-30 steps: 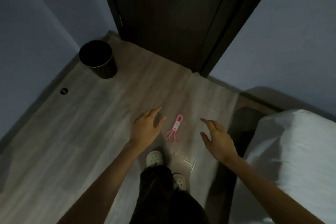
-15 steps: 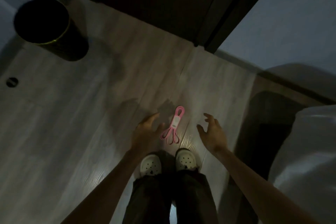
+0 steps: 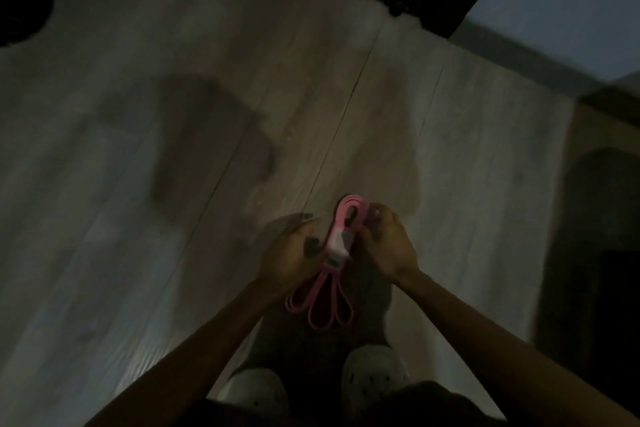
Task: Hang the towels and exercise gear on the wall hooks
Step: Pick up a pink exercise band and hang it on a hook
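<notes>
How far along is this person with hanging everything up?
Early, it seems. Done: nothing shows as hung; no hooks or towels are in view. In hand: the left hand and right hand both grip a bundled pink resistance band down near the wooden floor. Left: carrying it to a hook, hanging it, then the towels.

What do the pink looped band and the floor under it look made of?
Pink looped band: probably rubber or latex, matte; its flat strips bend into soft loops. Pale plank floor: wood-look laminate or vinyl, slight sheen; grain streaks, straight seams.
</notes>
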Demonstrator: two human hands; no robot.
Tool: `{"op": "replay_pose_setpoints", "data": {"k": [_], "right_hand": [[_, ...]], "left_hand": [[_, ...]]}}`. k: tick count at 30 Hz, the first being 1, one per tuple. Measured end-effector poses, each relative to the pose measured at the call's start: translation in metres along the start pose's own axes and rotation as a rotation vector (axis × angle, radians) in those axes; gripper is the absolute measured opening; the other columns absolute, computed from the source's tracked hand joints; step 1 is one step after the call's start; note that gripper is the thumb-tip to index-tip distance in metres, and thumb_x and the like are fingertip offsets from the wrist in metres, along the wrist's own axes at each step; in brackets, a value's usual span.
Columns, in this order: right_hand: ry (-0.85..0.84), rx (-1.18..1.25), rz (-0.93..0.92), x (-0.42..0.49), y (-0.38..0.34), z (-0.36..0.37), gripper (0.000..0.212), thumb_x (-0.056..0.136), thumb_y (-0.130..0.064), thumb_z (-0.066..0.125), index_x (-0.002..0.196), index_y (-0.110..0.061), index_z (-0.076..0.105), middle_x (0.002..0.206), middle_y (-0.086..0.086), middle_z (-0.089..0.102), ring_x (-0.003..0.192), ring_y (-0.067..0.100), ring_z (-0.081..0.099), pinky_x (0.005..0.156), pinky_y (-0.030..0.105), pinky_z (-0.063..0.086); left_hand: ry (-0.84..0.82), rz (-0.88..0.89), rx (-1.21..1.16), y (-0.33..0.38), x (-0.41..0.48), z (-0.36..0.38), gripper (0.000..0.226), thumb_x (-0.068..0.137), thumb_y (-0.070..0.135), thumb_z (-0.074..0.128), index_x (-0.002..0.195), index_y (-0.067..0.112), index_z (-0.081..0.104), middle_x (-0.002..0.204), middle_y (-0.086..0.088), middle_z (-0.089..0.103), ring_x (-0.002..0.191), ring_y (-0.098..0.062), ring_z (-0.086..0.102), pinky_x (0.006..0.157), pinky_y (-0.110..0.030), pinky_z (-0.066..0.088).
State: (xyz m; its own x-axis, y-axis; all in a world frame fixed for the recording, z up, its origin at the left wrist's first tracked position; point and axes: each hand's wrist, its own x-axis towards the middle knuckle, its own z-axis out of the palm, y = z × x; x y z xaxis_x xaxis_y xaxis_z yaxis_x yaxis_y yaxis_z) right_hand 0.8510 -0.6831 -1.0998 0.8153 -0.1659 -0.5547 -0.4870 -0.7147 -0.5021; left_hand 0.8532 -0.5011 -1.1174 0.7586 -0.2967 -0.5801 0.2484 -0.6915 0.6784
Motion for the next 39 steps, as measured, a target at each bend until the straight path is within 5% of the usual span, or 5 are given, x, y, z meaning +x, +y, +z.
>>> {"op": "replay_pose_setpoints", "data": {"k": [10,18,22,28,39], "right_hand": [[0.200,-0.010,-0.123,0.074,0.034,0.047,0.028,0.091,-0.021,0.056,0.117,-0.012,0.051,0.110,0.004,0.059,0.091,0.014,0.057,0.073,0.019,0.044],[0.265,0.051,-0.304,0.058,-0.008,0.020,0.021,0.092,-0.019,0.056,0.111,-0.012,0.053,0.091,-0.008,0.055,0.067,-0.006,0.051,0.061,0.000,0.042],[0.296,0.137,-0.399,0.032,-0.059,-0.021,0.014,0.089,-0.021,0.060,0.099,-0.020,0.050,0.084,-0.019,0.053,0.067,-0.007,0.056,0.057,0.004,0.044],[0.285,0.331,-0.513,-0.031,-0.167,-0.112,0.017,0.083,-0.024,0.068,0.092,-0.025,0.054,0.089,-0.008,0.062,0.075,0.016,0.064,0.058,0.040,0.057],[-0.004,0.442,-0.682,-0.201,-0.425,-0.312,0.021,0.088,-0.015,0.062,0.107,-0.009,0.059,0.100,0.004,0.068,0.085,0.014,0.069,0.064,0.029,0.059]], "left_hand": [[0.197,0.213,0.223,-0.040,0.065,0.059,0.075,0.070,0.068,0.059,0.133,0.033,0.039,0.128,0.011,0.043,0.119,-0.010,0.039,0.098,-0.028,0.032],[0.177,0.104,-0.403,-0.012,0.053,0.031,0.051,0.080,0.026,0.072,0.122,0.029,0.044,0.112,0.005,0.062,0.091,-0.002,0.064,0.075,-0.027,0.057],[0.244,0.147,-0.576,0.022,0.025,-0.014,0.050,0.081,0.017,0.071,0.108,0.047,0.041,0.099,0.011,0.064,0.083,0.005,0.066,0.062,-0.013,0.053],[0.373,0.204,-0.662,0.100,-0.051,-0.109,0.047,0.076,0.016,0.076,0.104,0.044,0.050,0.093,0.002,0.069,0.086,-0.013,0.069,0.074,-0.031,0.058],[0.656,0.313,-0.630,0.284,-0.260,-0.338,0.037,0.079,0.009,0.073,0.111,0.019,0.059,0.094,0.008,0.070,0.083,-0.007,0.070,0.069,-0.020,0.056]]}}
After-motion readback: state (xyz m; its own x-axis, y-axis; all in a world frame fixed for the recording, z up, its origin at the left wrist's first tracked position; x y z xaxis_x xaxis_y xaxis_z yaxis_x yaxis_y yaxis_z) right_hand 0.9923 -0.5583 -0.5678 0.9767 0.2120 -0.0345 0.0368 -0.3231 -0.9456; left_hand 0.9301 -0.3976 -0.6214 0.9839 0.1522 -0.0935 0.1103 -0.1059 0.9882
